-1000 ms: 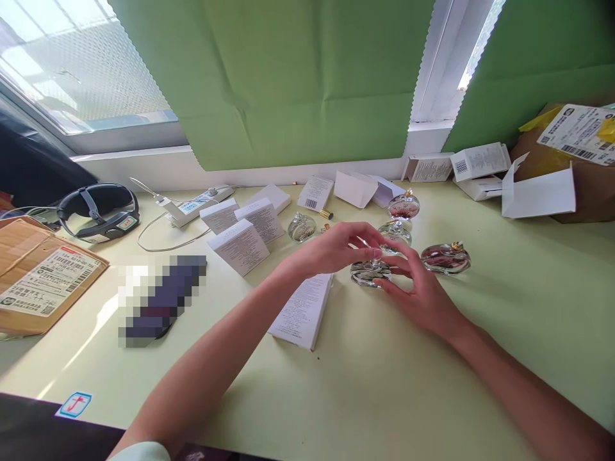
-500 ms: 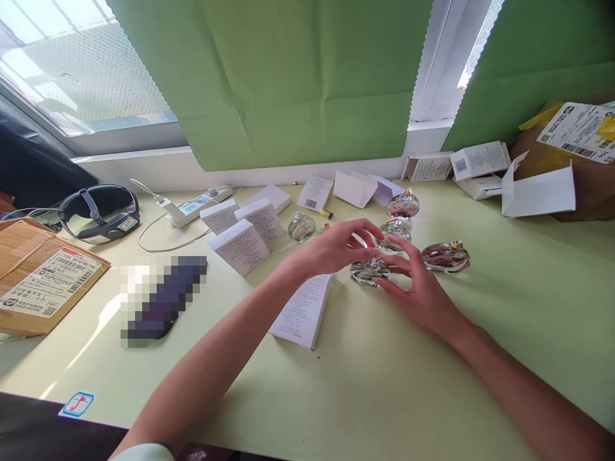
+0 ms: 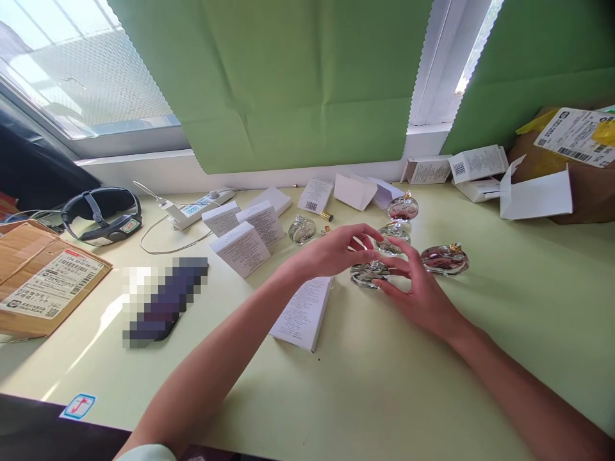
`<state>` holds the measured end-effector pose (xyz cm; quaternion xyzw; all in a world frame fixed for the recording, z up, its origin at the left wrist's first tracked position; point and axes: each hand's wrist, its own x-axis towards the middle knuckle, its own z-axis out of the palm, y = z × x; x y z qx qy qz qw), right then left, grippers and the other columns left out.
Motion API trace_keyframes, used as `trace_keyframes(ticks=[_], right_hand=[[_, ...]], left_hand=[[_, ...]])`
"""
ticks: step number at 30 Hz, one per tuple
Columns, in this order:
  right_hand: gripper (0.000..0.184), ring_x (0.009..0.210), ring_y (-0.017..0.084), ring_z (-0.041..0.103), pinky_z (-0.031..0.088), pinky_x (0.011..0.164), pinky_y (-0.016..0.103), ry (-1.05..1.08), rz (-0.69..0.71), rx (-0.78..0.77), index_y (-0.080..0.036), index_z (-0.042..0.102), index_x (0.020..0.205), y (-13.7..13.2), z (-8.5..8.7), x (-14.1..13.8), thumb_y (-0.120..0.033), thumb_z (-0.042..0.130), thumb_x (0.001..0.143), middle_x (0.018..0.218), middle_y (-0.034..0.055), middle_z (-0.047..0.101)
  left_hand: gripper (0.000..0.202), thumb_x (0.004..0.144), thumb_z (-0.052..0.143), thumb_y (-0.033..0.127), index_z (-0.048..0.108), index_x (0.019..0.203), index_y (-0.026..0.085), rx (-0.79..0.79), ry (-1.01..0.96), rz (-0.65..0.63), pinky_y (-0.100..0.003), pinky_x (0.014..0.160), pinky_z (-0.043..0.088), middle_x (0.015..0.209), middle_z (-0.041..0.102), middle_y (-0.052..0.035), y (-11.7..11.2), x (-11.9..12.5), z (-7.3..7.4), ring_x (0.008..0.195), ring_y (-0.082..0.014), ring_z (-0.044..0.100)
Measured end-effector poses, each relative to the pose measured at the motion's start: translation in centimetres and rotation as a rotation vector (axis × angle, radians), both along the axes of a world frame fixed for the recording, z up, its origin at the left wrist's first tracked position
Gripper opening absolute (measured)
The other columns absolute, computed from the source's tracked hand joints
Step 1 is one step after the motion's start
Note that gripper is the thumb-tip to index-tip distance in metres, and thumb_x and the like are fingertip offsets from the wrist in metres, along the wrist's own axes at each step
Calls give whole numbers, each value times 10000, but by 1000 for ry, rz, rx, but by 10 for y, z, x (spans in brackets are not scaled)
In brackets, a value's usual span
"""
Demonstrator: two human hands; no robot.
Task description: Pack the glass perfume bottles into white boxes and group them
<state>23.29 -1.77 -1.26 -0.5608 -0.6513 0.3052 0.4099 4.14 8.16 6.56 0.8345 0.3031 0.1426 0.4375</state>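
While the left hand (image 3: 339, 251) arches over the near bottle (image 3: 366, 276) from the left, the right hand (image 3: 425, 289) curls round its right side. The right thumb lies against the near side of the bottle and the fingers reach behind, so this hand is grasping it. The left thumb and fingers bend about the bottle's top; whether they pinch it I cannot tell. Upright on the table (image 3: 384, 390), the near bottle has its top pointing up, and the long axis of its squat, rounded body runs left to right. To its left, the flat box (image 3: 307, 314) lies partly under the left forearm (image 3: 225, 339), its long axis slanting from near left to far right.

Just beyond the near bottle stands the middle bottle (image 3: 394, 241), with the far bottle (image 3: 402, 208) behind that. The right bottle (image 3: 445, 260) is also widest from left to right. The left bottle (image 3: 302, 230) sits near 3 white boxes (image 3: 244, 250). Farther left are the power strip (image 3: 202, 207) and the headset (image 3: 103, 216).
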Motion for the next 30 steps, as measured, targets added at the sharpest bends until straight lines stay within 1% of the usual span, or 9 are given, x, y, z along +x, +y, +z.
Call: trace_keyframes(ticks=[5, 8, 11, 13, 17, 20, 23, 27, 30], right_hand=[[737, 1129, 271, 646, 533, 904, 444, -3, -10, -3, -396, 239, 1493, 1, 1, 4, -444, 646, 881, 1274, 79, 664], [726, 1111, 264, 656, 547, 886, 416, 1, 13, 9, -389, 256, 1484, 1, 1, 5, -423, 655, 878, 1246, 71, 676], [723, 1089, 262, 665, 561, 858, 404, -13, 26, 15, -393, 264, 1478, 1, 0, 5, -416, 661, 874, 1225, 63, 686], [724, 1080, 261, 666, 571, 833, 397, -21, 29, 14, -397, 260, 1478, 1, 0, 5, -416, 659, 874, 1226, 61, 685], [718, 1083, 259, 665, 572, 847, 399, -15, 28, 20, -394, 272, 1472, 1, -1, 5, -421, 663, 871, 1228, 60, 684], [710, 1089, 256, 665, 559, 893, 417, -5, 32, 20, -393, 285, 1466, 2, -2, 4, -424, 666, 868, 1220, 55, 688], [699, 1108, 252, 660, 534, 945, 431, 5, 40, 38, -388, 294, 1464, 2, -2, 4, -411, 664, 872, 1215, 51, 691], [694, 1133, 256, 650, 539, 940, 421, 13, 48, 24, -381, 297, 1465, 2, 0, 5, -430, 658, 875, 1234, 63, 682], [700, 1152, 269, 640, 550, 914, 428, 9, 44, -4, -385, 280, 1476, 2, 0, 5, -456, 642, 881, 1257, 72, 669]], left_hand=[[353, 1013, 362, 314, 508, 1314, 201, 245, 59, -4, -335, 1013, 465, 1340, 574, -84, 12, -3, -14, 1214, -170, 554], [436, 984, 339, 127, 439, 1395, 231, 414, 208, -145, -346, 1141, 347, 1496, 449, -49, 18, -6, -28, 1377, -155, 415], [542, 923, 364, 25, 426, 1413, 250, 521, 315, -251, -326, 1168, 297, 1534, 405, -20, 20, -7, -38, 1429, -141, 339], [534, 915, 389, 32, 449, 1402, 243, 581, 372, -261, -330, 1137, 324, 1486, 458, -38, 21, -8, -40, 1388, -168, 390], [369, 952, 429, 150, 558, 1292, 215, 630, 456, -222, -317, 962, 427, 1293, 566, -85, 22, -9, -38, 1134, -198, 562], [268, 963, 443, 208, 619, 1164, 201, 607, 453, -190, -301, 865, 443, 1168, 591, -81, 25, -13, -38, 1014, -190, 587], [256, 966, 453, 220, 618, 1159, 193, 546, 432, -137, -310, 866, 442, 1122, 602, -77, 27, -15, -36, 1007, -192, 585], [279, 962, 492, 249, 616, 1203, 183, 502, 262, -57, -320, 891, 448, 1120, 625, -81, 22, -12, -17, 1025, -188, 579], [293, 947, 537, 279, 623, 1212, 188, 409, 81, -26, -280, 812, 479, 1122, 648, -71, 14, -10, 5, 953, -150, 604]])
